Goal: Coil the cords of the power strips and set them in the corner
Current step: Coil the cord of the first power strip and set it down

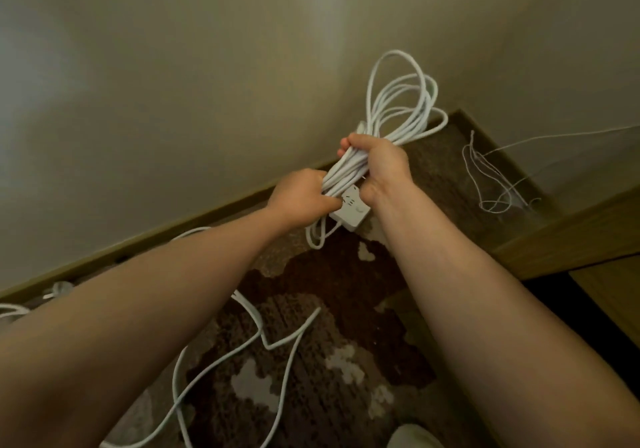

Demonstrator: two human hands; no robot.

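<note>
Both hands, left hand (300,195) and right hand (377,163), grip the coiled cord (401,101) against the power strip (351,209), its loops pointing toward one o'clock.

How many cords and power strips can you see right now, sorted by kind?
Power strip, held: 1
Coiled white cord, held in both hands: 1
Loose white cord on the carpet: 1
Thin tangled wire near the corner: 1
Total: 4
</note>
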